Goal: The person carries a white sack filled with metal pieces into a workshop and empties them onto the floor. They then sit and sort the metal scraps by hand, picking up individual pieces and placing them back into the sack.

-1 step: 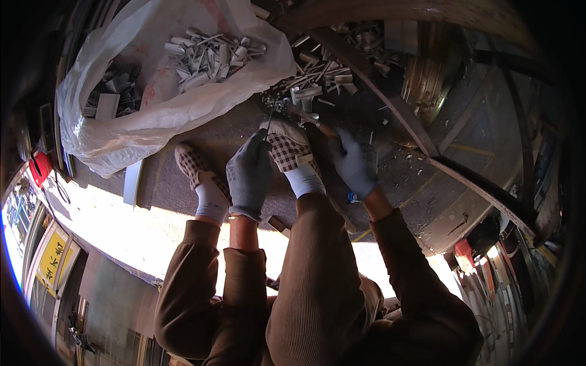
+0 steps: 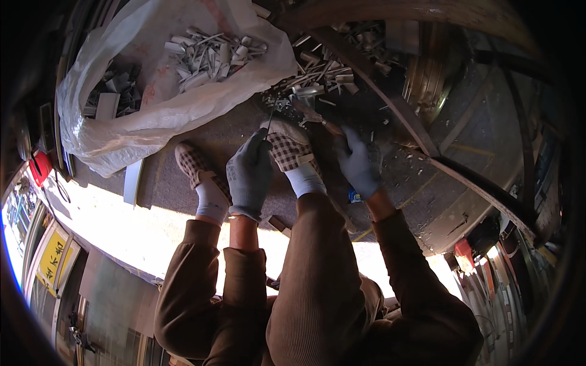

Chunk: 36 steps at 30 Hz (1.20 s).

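Observation:
My left hand (image 2: 249,174), in a grey work glove, is closed around a thin dark metal rod (image 2: 270,117). The rod points away from me toward small light fragments (image 2: 281,105) on the ground. In my right hand (image 2: 360,165), also gloved, is the wooden handle of what looks like a hammer (image 2: 312,114); its head is blurred and lies just right of the fragments. A checked slipper (image 2: 287,148) on my right foot stands between my hands. Beyond the hammer lies a short pale metal offcut (image 2: 309,90).
A large white plastic sack (image 2: 183,125) with metal offcuts (image 2: 210,58) lies open at the far left. More scrap strips (image 2: 332,73) are heaped beyond my hands. A rusty metal frame bar (image 2: 397,110) slants across the right side. A small blue object (image 2: 354,196) sits by my right wrist.
My right hand and the hammer have shifted slightly right, away from the rod's tip. Light metal pieces beside the tip no longer show there. My left hand holds still.

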Each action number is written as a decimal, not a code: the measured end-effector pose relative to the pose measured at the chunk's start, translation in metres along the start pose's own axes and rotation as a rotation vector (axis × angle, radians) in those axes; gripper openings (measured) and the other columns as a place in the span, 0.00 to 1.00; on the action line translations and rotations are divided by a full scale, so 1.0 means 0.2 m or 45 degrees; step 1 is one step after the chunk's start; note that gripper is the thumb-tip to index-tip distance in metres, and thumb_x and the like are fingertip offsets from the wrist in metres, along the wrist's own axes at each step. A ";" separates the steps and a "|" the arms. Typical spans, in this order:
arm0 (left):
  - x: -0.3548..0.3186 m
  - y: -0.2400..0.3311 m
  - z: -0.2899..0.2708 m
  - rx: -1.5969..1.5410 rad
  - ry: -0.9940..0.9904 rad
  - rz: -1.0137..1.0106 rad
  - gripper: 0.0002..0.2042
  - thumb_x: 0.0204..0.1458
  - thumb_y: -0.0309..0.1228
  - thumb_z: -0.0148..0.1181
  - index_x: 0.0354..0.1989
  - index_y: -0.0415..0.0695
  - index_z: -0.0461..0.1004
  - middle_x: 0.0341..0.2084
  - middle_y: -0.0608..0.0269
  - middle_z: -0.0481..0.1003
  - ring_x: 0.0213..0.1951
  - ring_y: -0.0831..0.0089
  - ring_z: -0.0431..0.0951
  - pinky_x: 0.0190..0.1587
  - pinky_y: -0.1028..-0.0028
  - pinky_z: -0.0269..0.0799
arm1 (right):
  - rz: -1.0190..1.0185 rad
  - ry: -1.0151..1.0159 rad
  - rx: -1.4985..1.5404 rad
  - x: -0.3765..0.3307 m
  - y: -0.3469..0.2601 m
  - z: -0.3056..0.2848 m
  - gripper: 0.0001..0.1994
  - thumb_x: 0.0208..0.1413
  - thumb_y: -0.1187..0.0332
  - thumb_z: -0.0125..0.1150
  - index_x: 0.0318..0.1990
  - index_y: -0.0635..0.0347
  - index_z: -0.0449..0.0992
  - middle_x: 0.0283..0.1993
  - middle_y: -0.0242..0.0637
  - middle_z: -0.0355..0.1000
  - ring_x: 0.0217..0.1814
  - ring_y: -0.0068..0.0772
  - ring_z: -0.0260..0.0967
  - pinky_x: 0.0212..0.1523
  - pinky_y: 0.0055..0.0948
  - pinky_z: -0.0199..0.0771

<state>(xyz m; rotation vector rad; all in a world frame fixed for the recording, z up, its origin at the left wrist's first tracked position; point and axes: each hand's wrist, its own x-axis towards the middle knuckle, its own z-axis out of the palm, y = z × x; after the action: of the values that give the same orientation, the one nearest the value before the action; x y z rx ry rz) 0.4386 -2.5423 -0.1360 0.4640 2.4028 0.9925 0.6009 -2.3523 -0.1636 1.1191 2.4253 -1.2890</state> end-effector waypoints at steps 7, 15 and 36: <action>0.02 0.04 0.02 -0.064 -0.078 -0.104 0.15 0.62 0.25 0.55 0.55 0.39 0.80 0.35 0.55 0.84 0.29 0.78 0.81 0.34 0.74 0.77 | 0.208 0.049 0.641 -0.23 0.20 -0.26 0.10 0.67 0.75 0.51 0.50 0.68 0.77 0.28 0.25 0.66 0.30 0.11 0.62 0.30 0.18 0.66; 0.09 0.07 0.08 0.082 -0.096 0.044 0.14 0.62 0.30 0.55 0.55 0.45 0.79 0.44 0.49 0.82 0.43 0.54 0.83 0.45 0.61 0.78 | 0.794 -0.119 1.245 -0.40 0.41 -0.15 0.06 0.67 0.71 0.58 0.45 0.62 0.79 0.30 0.28 0.72 0.28 0.16 0.66 0.29 0.20 0.66; 0.02 0.11 0.04 0.002 -0.104 0.008 0.13 0.61 0.28 0.57 0.53 0.45 0.80 0.41 0.49 0.82 0.43 0.50 0.83 0.44 0.60 0.78 | 0.680 -0.085 1.507 0.04 0.30 0.12 0.08 0.67 0.64 0.63 0.48 0.56 0.79 0.34 0.31 0.77 0.27 0.19 0.69 0.28 0.21 0.66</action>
<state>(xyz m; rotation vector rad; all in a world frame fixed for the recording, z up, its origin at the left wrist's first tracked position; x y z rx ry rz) 0.4418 -2.5212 -0.1267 0.5028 2.3310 0.9562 0.6323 -2.3460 -0.2196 1.6902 0.9889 -2.4675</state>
